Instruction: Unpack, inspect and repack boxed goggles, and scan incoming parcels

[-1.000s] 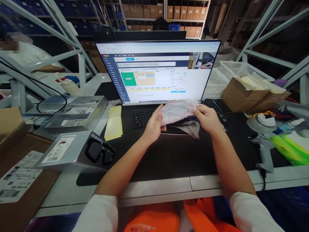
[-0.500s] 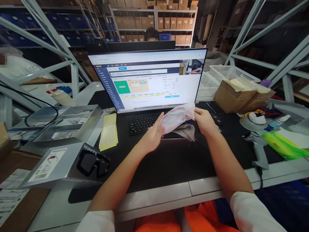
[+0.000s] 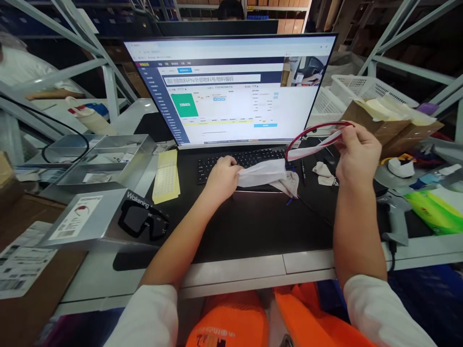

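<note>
My right hand [image 3: 358,147] is raised on the right, its fingers pinched on one end of a pair of red-framed glasses [image 3: 311,127]. The frame curves left, with a pale strip along its lower side. My left hand [image 3: 224,177] is closed on one end of a thin white pouch [image 3: 263,172], stretched flat above the keyboard [image 3: 206,169]. The pouch's other end lies just below the glasses' left tip; I cannot tell whether they touch. A greyish cloth bag [image 3: 292,185] with a blue cord lies under the pouch's right end.
A monitor [image 3: 231,137] stands behind the keyboard. On the left are a silver box [image 3: 104,217], yellow label sheets [image 3: 167,178] and grey trays [image 3: 119,178]. A barcode scanner [image 3: 398,224], green packet [image 3: 436,209] and cardboard boxes [image 3: 390,135] sit on the right. Another person is at far left.
The red-framed glasses now show, drawn out to the right and up by my right hand. My left hand has moved slightly left with the pouch, which looks flatter. The view has tilted down.
</note>
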Tool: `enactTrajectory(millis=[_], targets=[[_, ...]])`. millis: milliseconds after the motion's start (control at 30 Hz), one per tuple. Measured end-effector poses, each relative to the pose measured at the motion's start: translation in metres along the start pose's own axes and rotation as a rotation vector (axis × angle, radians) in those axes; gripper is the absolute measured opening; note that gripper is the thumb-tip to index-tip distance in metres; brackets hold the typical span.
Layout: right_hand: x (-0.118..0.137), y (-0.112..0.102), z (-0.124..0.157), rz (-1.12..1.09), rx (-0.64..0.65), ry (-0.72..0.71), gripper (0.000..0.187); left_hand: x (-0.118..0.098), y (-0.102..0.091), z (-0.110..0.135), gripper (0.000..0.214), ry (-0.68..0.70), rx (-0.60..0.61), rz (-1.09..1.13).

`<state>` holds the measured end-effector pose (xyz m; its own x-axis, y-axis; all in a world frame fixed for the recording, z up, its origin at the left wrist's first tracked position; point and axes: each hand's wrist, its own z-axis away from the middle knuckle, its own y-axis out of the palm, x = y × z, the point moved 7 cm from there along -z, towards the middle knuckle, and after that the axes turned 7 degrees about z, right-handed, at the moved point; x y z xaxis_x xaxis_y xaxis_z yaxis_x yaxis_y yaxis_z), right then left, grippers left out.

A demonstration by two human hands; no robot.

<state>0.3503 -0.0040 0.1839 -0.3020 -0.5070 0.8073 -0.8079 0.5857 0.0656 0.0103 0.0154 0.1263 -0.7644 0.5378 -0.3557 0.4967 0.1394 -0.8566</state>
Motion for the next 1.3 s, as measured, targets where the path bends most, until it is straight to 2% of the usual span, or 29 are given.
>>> enactTrajectory(millis=[100,233,367,500,567,667,733,800,833,900,967,1033,1167,1300], targets=[[0.013,-0.010,-0.003,0.083,0.001,-0.090,0.016,-0.013,0.010,0.002,0.044,0.040,0.043,-0.116],[0.024,-0.008,0.001,0.128,0.000,-0.173,0.017,-0.040,0.034,0.010,0.037,0.090,0.249,-0.101],[0.028,0.008,0.010,-0.042,0.078,-0.098,0.026,-0.053,0.049,0.011,0.058,0.062,0.330,-0.008],[0.037,0.030,0.027,-0.201,0.127,0.019,0.039,-0.054,0.067,0.008,0.067,0.033,0.484,0.128],[0.038,0.042,0.035,-0.239,0.171,0.112,0.045,-0.050,0.063,0.005,0.065,0.001,0.434,0.119],[0.038,0.054,0.046,-0.274,0.223,0.215,0.050,-0.045,0.039,0.005,0.041,-0.019,0.244,0.144],[0.037,0.061,0.052,-0.287,0.284,0.260,0.049,-0.040,0.013,0.008,0.038,-0.047,0.086,0.306],[0.036,0.069,0.061,-0.282,0.376,0.304,0.047,-0.031,-0.016,0.012,0.044,-0.084,-0.082,0.563],[0.035,0.074,0.066,-0.273,0.426,0.321,0.045,-0.029,-0.026,0.013,0.049,-0.085,-0.116,0.695],[0.033,0.083,0.076,-0.239,0.501,0.333,0.043,-0.032,-0.033,0.014,0.060,-0.047,-0.024,0.906],[0.032,0.089,0.084,-0.191,0.529,0.321,0.043,-0.041,-0.028,0.014,0.065,-0.009,0.154,1.018],[0.031,0.091,0.088,-0.138,0.515,0.300,0.045,-0.043,-0.020,0.013,0.062,-0.041,0.217,1.091],[0.036,0.091,0.084,0.018,0.532,0.183,0.052,-0.033,-0.008,0.010,0.054,-0.146,0.123,1.295],[0.046,0.089,0.080,0.153,0.699,0.025,0.048,-0.016,-0.006,0.010,0.050,-0.221,0.026,1.407]])
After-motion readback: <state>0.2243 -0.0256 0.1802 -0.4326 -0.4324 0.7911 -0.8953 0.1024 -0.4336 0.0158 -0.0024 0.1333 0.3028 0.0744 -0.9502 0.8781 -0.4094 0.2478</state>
